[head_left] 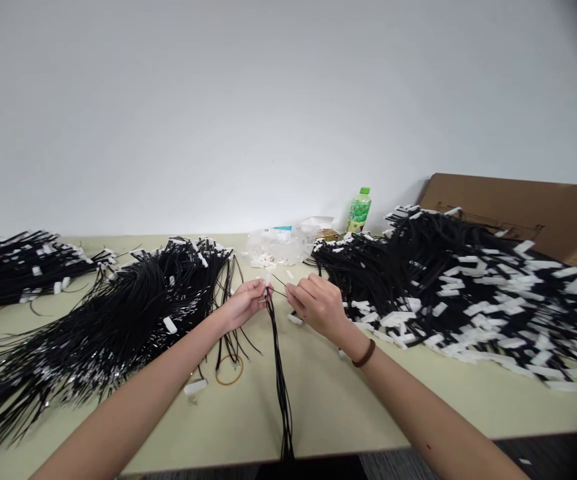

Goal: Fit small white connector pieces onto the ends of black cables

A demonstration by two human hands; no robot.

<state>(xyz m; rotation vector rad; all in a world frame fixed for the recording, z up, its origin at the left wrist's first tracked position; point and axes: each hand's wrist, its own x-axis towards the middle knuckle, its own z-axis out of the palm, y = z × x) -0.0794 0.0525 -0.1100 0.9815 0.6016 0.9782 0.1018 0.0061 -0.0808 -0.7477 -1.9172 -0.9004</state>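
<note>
In the middle of the head view my left hand (249, 300) pinches a small white connector (268, 275) at the top of a bundle of black wires (279, 373). The bundle hangs down and trails to the table's front edge. Just right of it, my right hand (315, 301) is closed on a thin black wire (279, 292) that runs across toward the connector. A second thin dark strand shows just above that wire. Where the wire meets the connector is too small to make out.
Black wires with white connectors are heaped at left (138, 307) and right (418, 267). Behind my hands lie a clear plastic bag (281, 245) and small white pieces. A green-capped bottle (359, 212) and cardboard (508, 207) stand near the wall. A yellow rubber band (229, 383) lies at left.
</note>
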